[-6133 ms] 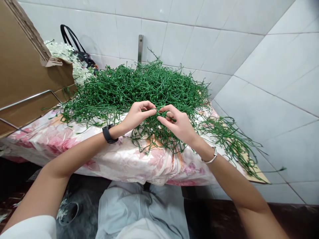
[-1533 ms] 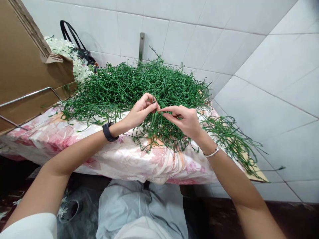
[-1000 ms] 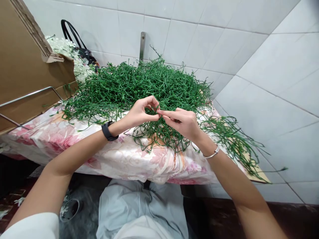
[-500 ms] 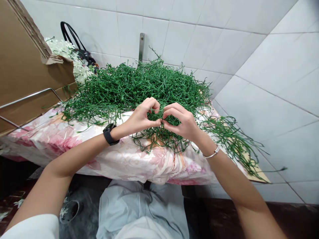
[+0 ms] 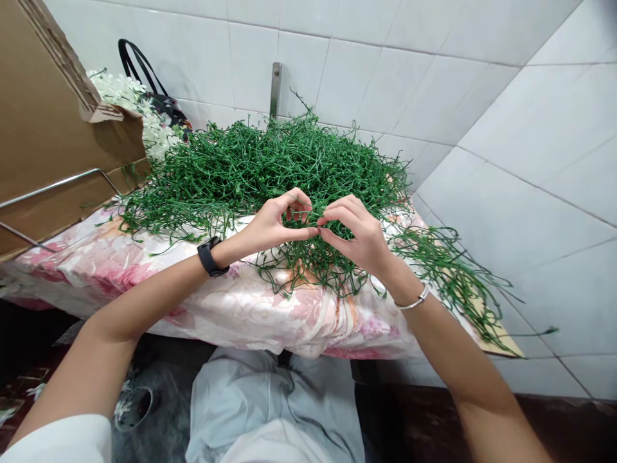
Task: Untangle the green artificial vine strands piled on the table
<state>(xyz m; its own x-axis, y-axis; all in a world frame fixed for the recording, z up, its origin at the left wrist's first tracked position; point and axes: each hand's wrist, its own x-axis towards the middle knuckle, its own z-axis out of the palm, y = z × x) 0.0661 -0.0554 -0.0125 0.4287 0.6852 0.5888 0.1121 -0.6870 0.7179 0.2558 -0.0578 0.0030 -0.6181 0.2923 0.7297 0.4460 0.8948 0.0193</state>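
Observation:
Over the front of a large heap of thin green artificial flower stems (image 5: 241, 157), my two hands meet at the fingertips. My left hand (image 5: 279, 222) is curled, its thumb reaching to the right hand's fingers, and a thin green stem seems to run from its fingers. My right hand (image 5: 359, 231) pinches at the same spot, thumb against fingers, on what looks like the end of that stem. The exact grip is hard to make out against the green behind. A looser bunch of stems (image 5: 332, 273) lies below the hands on the flowered tablecloth (image 5: 270, 315).
More stems (image 5: 453, 276) lie on a board at the table's right end. At left stand a cardboard box (image 5: 58, 122) and a metal wire frame (image 5: 53, 186). White artificial flowers (image 5: 157, 135) and a dark bag (image 5: 168, 110) are behind. A tiled wall (image 5: 385, 83) closes the back.
My left thumb has straightened and moved slightly right, to the right hand's fingertips. My right hand has shifted a little to the right. The heap looks the same.

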